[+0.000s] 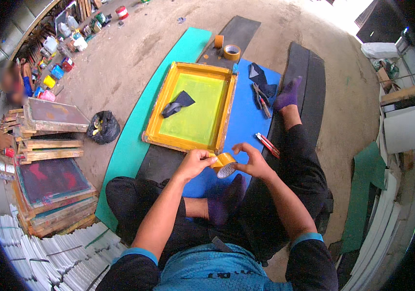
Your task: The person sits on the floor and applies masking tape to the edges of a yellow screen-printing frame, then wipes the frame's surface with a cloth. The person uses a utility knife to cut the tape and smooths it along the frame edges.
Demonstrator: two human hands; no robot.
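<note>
A roll of yellow-brown packing tape (225, 166) hangs in the air between my hands, near the front edge of a wooden-framed screen. My left hand (194, 166) pinches the tape at the roll's left side. On the other side, my right hand (256, 163) has its thumb against the roll, with the index finger curved up and away from it. The screen (200, 109) lies flat, its mesh yellow-green and its frame lined with yellow tape. A crumpled dark cloth (178, 104) rests on the mesh.
Right of the screen, a blue sheet (242, 114) carries pliers (261, 100) and a dark cloth (258, 77). A red utility knife (268, 145) lies near my leg. Two more tape rolls (231, 52) stand beyond. Stacked frames (54, 179) and a black bag (102, 127) are left.
</note>
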